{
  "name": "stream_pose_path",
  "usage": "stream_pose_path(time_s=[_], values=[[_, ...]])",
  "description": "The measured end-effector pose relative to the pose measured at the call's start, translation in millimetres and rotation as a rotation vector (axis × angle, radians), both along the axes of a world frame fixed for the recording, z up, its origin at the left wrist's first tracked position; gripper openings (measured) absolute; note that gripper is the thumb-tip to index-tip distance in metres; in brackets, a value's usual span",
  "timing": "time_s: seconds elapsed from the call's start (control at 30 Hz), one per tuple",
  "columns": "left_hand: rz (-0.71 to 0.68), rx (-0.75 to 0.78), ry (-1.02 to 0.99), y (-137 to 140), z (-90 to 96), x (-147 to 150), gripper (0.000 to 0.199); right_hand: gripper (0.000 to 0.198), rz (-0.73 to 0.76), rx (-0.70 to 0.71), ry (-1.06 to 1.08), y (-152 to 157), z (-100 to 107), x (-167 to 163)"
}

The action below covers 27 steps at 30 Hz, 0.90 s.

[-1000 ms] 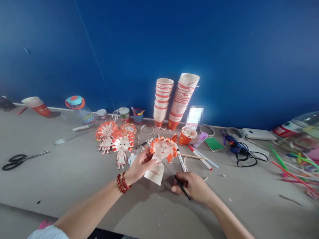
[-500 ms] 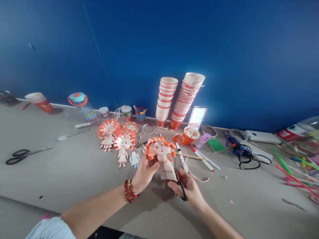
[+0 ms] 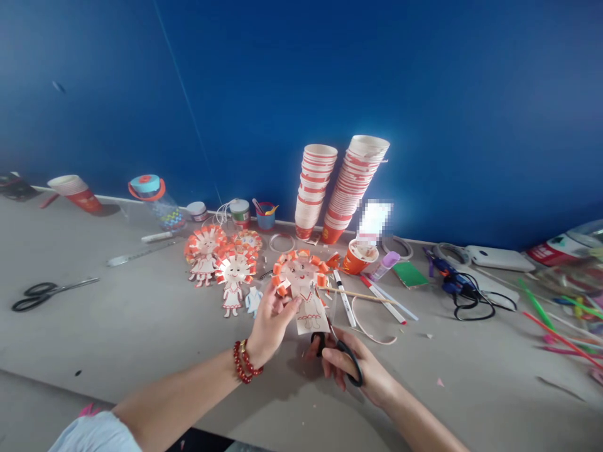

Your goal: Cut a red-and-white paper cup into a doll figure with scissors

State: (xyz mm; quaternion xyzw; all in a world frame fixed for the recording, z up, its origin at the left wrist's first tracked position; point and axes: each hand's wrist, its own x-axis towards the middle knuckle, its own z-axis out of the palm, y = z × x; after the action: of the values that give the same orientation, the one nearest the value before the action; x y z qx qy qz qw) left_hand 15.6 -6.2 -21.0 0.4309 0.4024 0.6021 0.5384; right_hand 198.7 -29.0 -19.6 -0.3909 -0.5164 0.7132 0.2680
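Note:
A white paper doll with a drawn face, curled orange-red strips around its head and a dress outlined in red is pinched in my left hand. My right hand grips black-handled scissors, whose blades point up along the doll's right lower edge. Paper around the drawn legs is still uncut at the bottom. To the left lie similar dolls, one a finished cut-out with fringed hair, beside a small blue-and-white paper figure partly behind my left hand.
Two tall stacks of paper cups stand by the blue wall. A second pair of scissors lies at the left. Markers, a cut cup and a blue glue gun with a coiled cord lie to the right.
The doll has tipped and shifted slightly up and left in my left hand. My right hand has moved slightly lower, and the scissors' handles have spread apart.

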Motion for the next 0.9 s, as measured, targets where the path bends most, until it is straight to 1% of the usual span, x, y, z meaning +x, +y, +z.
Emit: stream_pose_path(time_s=[0.07, 0.13, 0.23, 0.33, 0.43, 0.5, 0.63, 0.7, 0.8, 0.9], values=[[0.003, -0.009, -0.03, 0, -0.8, 0, 0.027, 0.036, -0.017, -0.013, -0.002, 0, 0, 0], [-0.001, -0.007, -0.054, 0, -0.8, 1, 0.026, 0.036, -0.074, -0.015, 0.004, -1, -3, -1], [-0.007, -0.02, -0.071, -1, -0.9, 3, 0.031, 0.036, -0.208, 0.014, 0.031, -2, -8, -5], [-0.035, -0.078, -0.093, -3, -2.6, 5, 0.033, 0.038, -0.33, 0.051, 0.028, -4, -10, -9], [-0.055, -0.114, -0.103, -6, -2.3, 7, 0.027, 0.037, -0.384, 0.08, -0.004, -3, -10, -8], [-0.105, -0.104, -0.111, -7, 0.0, 7, 0.029, 0.036, -0.415, 0.106, -0.033, -1, -10, -4], [-0.239, -0.024, -0.185, -8, 2.5, 4, 0.043, 0.034, -0.426, 0.184, -0.121, 7, -11, 9], [-0.24, -0.016, -0.24, -7, 0.5, 0, 0.044, 0.032, -0.408, 0.218, -0.154, 11, -10, 14], [-0.174, -0.101, -0.283, -2, -3.0, -6, 0.05, 0.029, -0.37, 0.268, -0.175, 15, -6, 18], [-0.119, -0.262, -0.207, 3, -1.9, -13, 0.041, 0.027, -0.377, 0.336, -0.189, 17, -5, 21]])
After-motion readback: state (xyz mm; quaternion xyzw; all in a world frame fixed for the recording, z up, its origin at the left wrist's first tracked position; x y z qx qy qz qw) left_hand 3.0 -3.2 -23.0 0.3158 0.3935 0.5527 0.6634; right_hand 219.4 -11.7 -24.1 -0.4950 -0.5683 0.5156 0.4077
